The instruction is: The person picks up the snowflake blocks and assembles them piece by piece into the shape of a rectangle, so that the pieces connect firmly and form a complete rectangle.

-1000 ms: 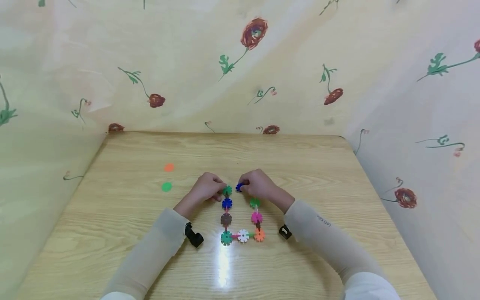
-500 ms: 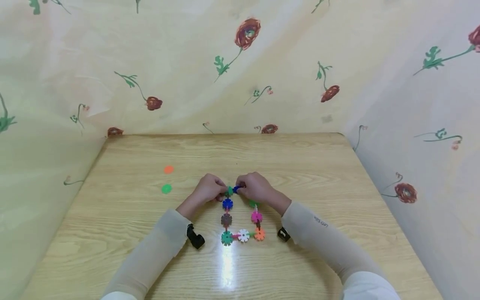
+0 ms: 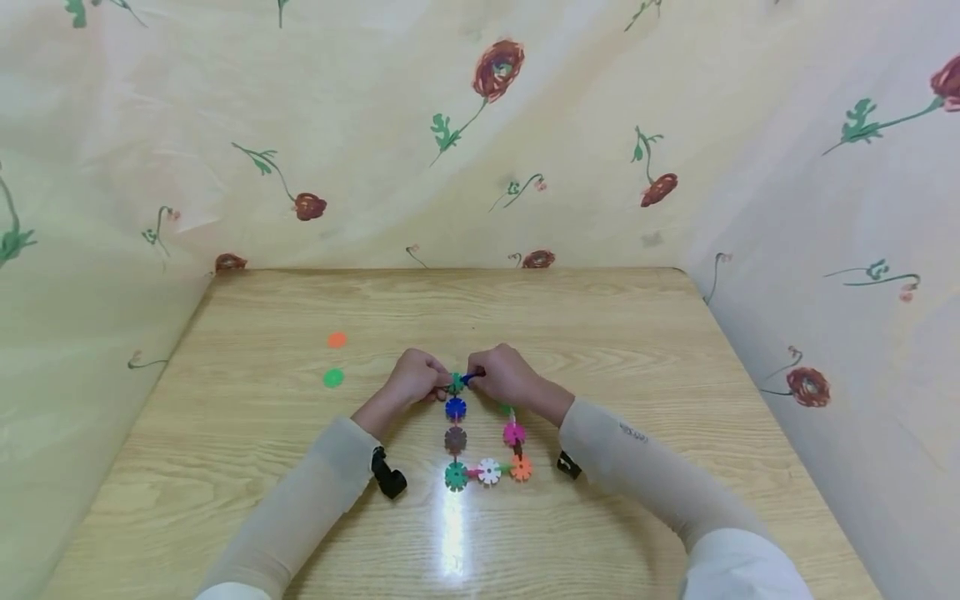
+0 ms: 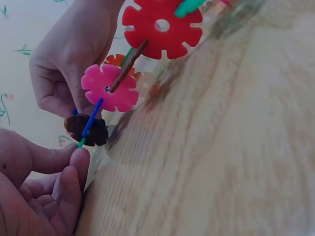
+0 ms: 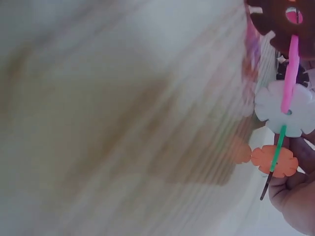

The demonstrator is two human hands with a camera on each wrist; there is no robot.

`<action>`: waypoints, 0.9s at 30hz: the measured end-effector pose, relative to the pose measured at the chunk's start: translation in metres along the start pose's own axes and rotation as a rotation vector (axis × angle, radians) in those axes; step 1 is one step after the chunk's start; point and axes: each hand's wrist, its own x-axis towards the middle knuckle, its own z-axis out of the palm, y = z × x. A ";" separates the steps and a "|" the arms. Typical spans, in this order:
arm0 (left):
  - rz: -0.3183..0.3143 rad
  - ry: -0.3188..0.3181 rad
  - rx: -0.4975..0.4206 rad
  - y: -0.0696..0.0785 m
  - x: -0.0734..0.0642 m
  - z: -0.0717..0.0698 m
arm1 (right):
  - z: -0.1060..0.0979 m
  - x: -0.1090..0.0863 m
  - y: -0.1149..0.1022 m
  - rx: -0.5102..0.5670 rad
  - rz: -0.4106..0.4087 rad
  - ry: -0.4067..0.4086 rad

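Notched plastic discs, slotted into each other, form a chain with left, bottom and right sides on the table. My left hand [image 3: 414,377] pinches the dark green disc [image 3: 456,382] at the far left end of the chain. My right hand [image 3: 506,373] pinches a blue disc [image 3: 469,378], tilted edge-on, right at the green disc's rim. Below my left hand come a blue-faced disc [image 3: 455,408] and a brown disc [image 3: 455,439]. In the left wrist view, a pink disc [image 4: 109,88] and a red disc [image 4: 162,29] stand upright in the chain. My right hand partly hides a green disc [image 3: 507,409].
The near side has a dark green corner disc [image 3: 456,476], a white disc [image 3: 489,471] and an orange disc [image 3: 521,467]. A magenta disc [image 3: 514,434] is on the right side. Loose orange [image 3: 337,340] and green discs [image 3: 333,378] lie left on the wooden table [image 3: 247,350].
My right hand has moved slightly left, bringing the blue disc from a gap away up against the dark green disc. The blue disc has turned more edge-on. My left hand stays nearly still.
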 end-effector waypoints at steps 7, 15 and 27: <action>-0.015 0.017 -0.101 -0.005 0.001 -0.003 | 0.003 0.008 0.001 0.023 -0.034 -0.003; -0.002 0.032 -0.099 -0.007 0.005 -0.004 | -0.008 0.018 0.000 0.037 -0.040 -0.167; 0.070 -0.041 -0.164 -0.009 0.017 0.004 | -0.042 0.109 -0.062 -0.120 -0.104 -0.398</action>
